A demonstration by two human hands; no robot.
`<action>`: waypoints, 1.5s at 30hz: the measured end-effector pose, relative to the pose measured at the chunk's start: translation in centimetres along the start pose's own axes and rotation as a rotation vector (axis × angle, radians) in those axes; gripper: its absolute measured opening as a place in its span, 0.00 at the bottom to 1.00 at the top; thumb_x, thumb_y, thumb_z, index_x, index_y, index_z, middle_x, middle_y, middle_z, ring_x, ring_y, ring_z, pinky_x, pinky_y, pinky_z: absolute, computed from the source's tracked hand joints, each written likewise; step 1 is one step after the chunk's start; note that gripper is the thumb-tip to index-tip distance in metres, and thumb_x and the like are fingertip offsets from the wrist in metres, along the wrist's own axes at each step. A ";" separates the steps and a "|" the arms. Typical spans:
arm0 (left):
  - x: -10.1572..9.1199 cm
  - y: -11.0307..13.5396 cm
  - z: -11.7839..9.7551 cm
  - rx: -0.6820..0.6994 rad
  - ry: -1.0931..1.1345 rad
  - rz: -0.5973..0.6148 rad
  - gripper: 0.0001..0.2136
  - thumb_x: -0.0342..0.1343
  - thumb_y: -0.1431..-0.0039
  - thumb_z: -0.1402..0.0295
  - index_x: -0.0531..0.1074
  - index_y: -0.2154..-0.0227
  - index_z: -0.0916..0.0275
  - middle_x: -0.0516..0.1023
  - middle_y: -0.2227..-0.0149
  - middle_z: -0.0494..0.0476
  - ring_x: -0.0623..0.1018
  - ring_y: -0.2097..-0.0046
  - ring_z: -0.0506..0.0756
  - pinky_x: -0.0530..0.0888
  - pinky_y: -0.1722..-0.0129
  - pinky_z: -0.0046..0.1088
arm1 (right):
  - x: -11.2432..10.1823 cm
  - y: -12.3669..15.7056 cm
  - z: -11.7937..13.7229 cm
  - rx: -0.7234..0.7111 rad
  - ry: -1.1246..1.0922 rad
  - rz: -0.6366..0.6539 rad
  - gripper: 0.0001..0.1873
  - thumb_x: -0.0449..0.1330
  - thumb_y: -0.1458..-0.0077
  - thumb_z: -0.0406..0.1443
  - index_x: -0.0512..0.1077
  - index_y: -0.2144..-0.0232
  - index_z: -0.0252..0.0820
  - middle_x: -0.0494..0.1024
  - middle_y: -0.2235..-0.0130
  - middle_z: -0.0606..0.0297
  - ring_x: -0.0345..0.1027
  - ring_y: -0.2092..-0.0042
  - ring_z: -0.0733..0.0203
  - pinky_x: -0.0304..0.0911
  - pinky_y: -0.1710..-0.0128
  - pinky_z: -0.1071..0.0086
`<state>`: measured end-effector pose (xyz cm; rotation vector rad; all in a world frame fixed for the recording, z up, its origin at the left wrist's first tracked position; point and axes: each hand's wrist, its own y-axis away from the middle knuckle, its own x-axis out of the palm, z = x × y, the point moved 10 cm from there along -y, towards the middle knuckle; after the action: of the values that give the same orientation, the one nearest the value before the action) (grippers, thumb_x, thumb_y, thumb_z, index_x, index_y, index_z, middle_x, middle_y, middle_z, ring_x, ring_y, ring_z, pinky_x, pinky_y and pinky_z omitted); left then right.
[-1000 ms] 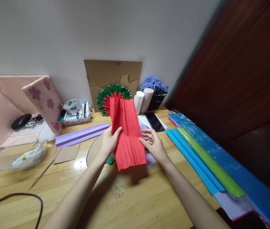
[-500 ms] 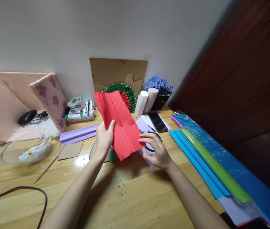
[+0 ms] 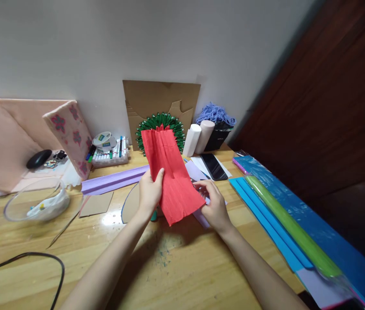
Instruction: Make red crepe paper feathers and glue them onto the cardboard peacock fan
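Note:
A sheet of red crepe paper (image 3: 174, 172) hangs tilted above the table, its lower edge uneven. My left hand (image 3: 150, 189) is closed on its left edge, thumb on the front and fingers behind. At the lower right corner, my right hand (image 3: 213, 204) has curled fingers and thumb closed around the paper's edge. Something dark and metallic shows in part between those fingers and the paper; I cannot make it out. Beneath the sheet lie a piece of cardboard with a blue rim (image 3: 131, 204), a mostly hidden green thing (image 3: 153, 215) and purple paper (image 3: 202, 218).
Behind stands a cardboard panel (image 3: 159, 97) with a green and red fringed round piece (image 3: 142, 133). Markers (image 3: 111, 155), a clear bowl (image 3: 10, 211) and a purple strip (image 3: 111, 183) are left. A phone (image 3: 214, 166), white rolls (image 3: 193, 140) and coloured sheets (image 3: 273, 228) are right.
The red crepe paper and my left hand have moved right and slightly down. My right hand's fingers have curled in closer to the paper's corner, and the dark loops beside them no longer show.

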<state>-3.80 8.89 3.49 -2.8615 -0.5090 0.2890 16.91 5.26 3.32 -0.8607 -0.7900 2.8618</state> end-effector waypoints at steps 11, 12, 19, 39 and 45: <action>-1.1 -0.6 0.1 -0.005 -0.044 -0.050 0.14 0.50 0.45 0.61 0.73 0.69 0.69 0.78 0.66 0.62 0.75 0.64 0.58 0.69 0.65 0.30 | 1.4 0.3 -0.6 0.062 -0.123 0.102 0.23 0.47 0.45 0.29 0.55 0.46 0.40 0.74 0.56 0.56 0.69 0.54 0.56 0.63 0.55 0.63; -2.1 -1.1 0.3 -0.013 -0.036 -0.084 0.15 0.50 0.46 0.61 0.73 0.69 0.69 0.78 0.66 0.62 0.75 0.64 0.58 0.69 0.65 0.30 | 2.1 0.2 -0.4 0.019 -0.133 0.223 0.24 0.48 0.44 0.30 0.54 0.45 0.40 0.73 0.56 0.57 0.68 0.55 0.57 0.63 0.55 0.63; -8.8 -4.8 2.0 -0.089 0.048 -0.192 0.19 0.57 0.53 0.57 0.75 0.65 0.69 0.79 0.61 0.63 0.76 0.59 0.60 0.72 0.60 0.35 | 0.8 -0.9 -7.9 0.122 0.358 0.292 0.12 0.55 0.52 0.32 0.66 0.62 0.38 0.70 0.60 0.56 0.65 0.54 0.51 0.60 0.54 0.55; -10.8 -4.0 1.1 0.059 -0.165 -0.403 0.17 0.49 0.45 0.58 0.74 0.68 0.69 0.79 0.65 0.64 0.76 0.62 0.60 0.70 0.60 0.34 | 11.0 7.3 1.4 0.581 -1.209 0.960 0.42 0.44 0.66 0.69 0.64 0.67 0.38 0.63 0.76 0.68 0.62 0.77 0.65 0.67 0.69 0.58; -7.5 -3.5 1.0 0.099 -0.092 -0.277 0.18 0.50 0.46 0.57 0.73 0.66 0.68 0.78 0.64 0.62 0.76 0.62 0.59 0.69 0.62 0.31 | 11.2 6.2 -0.3 0.620 -1.169 0.869 0.44 0.42 0.65 0.69 0.65 0.66 0.37 0.65 0.78 0.68 0.63 0.80 0.65 0.67 0.75 0.63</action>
<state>-12.06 9.61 4.51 -2.6492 -0.8718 0.3862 8.24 2.10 -5.57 0.8560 0.7521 3.7981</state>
